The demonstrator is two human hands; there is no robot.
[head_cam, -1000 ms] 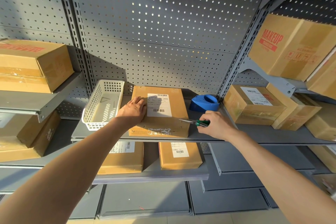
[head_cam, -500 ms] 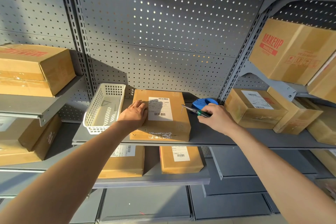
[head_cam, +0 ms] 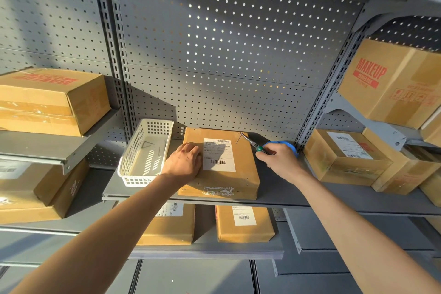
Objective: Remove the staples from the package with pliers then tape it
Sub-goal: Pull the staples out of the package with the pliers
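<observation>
Package [head_cam: 229,174], a flat brown cardboard parcel with a white barcode label on top, lies on the grey metal shelf [head_cam: 310,198], its near edge close to the shelf's front lip. The left hand [head_cam: 185,162] rests on the parcel's left part, fingers nearly straight and spread flat on the cardboard, closing round nothing. The right hand [head_cam: 280,161] is curled round the green handles of the pliers [head_cam: 253,143], whose thin metal nose points up and left to the parcel's far right corner (a thin bit of wire, possibly a staple, shows at the tip, too small to be sure). Just behind the right hand a blue tape dispenser [head_cam: 286,144] sits on the shelf, mostly hidden by the knuckles. Beside the parcel on the left stands a white plastic basket [head_cam: 143,153], with a few small thin metal pieces on its floor. Behind rises a grey perforated back panel [head_cam: 226,55] between slotted uprights. More cardboard boxes fill the neighbouring shelves on both sides, one at the upper right printed MAKEUP in red [head_cam: 372,71], and two labelled parcels lie on the shelf below [head_cam: 245,224]. Warm light falls across the boxes and arms.
</observation>
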